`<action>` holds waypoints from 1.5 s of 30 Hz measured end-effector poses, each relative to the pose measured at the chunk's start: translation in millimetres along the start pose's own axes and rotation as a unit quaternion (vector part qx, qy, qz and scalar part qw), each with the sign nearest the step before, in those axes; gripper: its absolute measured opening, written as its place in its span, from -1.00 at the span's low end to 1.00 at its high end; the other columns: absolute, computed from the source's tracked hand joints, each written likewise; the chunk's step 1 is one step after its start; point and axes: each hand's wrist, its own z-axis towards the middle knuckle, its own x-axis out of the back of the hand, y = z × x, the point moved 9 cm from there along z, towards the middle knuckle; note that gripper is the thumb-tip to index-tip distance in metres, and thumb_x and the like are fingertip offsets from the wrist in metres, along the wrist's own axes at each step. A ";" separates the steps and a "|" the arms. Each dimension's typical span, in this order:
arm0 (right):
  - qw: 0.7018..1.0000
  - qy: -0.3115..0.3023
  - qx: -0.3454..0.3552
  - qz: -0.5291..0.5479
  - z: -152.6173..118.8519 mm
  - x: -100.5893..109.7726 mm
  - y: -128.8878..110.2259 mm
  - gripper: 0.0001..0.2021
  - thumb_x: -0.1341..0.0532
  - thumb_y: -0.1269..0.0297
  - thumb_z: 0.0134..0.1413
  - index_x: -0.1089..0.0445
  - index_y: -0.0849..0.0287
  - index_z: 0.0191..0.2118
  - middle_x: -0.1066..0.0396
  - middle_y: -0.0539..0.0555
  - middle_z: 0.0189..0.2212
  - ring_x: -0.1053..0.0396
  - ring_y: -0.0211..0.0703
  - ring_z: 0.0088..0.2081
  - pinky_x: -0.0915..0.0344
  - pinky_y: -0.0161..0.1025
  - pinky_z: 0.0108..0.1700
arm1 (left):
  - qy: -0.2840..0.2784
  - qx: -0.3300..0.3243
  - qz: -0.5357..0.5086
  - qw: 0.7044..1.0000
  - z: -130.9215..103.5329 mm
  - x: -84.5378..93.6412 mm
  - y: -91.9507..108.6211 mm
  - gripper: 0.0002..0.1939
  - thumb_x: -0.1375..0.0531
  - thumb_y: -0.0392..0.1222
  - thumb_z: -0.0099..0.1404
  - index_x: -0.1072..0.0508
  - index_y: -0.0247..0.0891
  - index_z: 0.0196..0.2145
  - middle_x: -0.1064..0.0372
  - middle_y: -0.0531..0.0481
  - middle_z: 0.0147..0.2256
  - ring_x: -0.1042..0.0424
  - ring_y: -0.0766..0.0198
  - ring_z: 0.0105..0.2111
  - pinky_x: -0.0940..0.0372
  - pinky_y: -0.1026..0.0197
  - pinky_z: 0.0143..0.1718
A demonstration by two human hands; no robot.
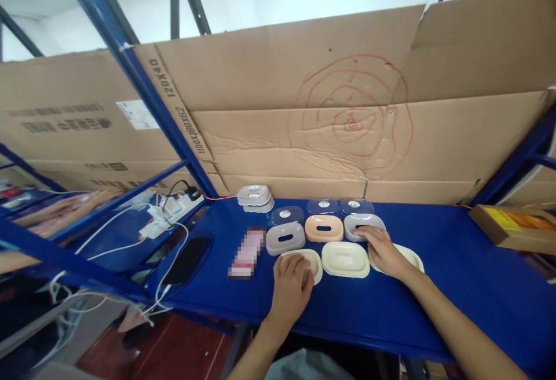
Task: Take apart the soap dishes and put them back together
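My left hand (292,287) rests on the left cream oval dish (318,264), fingers bent over it and thumb apart. With its fingertips at the slot of a grey oval cover (377,222), my right hand (387,251) grips that cover; its palm hides part of the right cream dish (414,257). Between my hands lies the middle cream dish (346,260). Behind the dishes sit a peach slotted cover (324,221) and another grey slotted cover (274,242). Dark see-through lids (299,214) with white stickers form the back row.
Stacked grey-and-clear oval boxes (254,196) stand at the back left. A blurred-out phone-shaped item (247,252), a black phone (187,259) and cables lie left. A white power strip (171,215) is beyond. A cardboard box (516,226) sits right; another person's arm (65,209) shows left.
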 end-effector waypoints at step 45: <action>0.967 -0.177 0.184 -0.011 13.6 -84.8 -163.9 -0.60 -0.08 0.45 0.46 -0.34 0.25 0.31 -0.49 0.18 0.24 -0.39 0.00 0.26 -0.17 0.07 0.31 | -0.230 -0.123 -0.067 0.963 105.5 -3.8 -82.1 -0.16 -0.38 0.11 0.28 -0.21 -0.20 0.38 -0.29 -0.30 0.33 -0.33 -0.20 0.29 -0.29 -0.19 0.24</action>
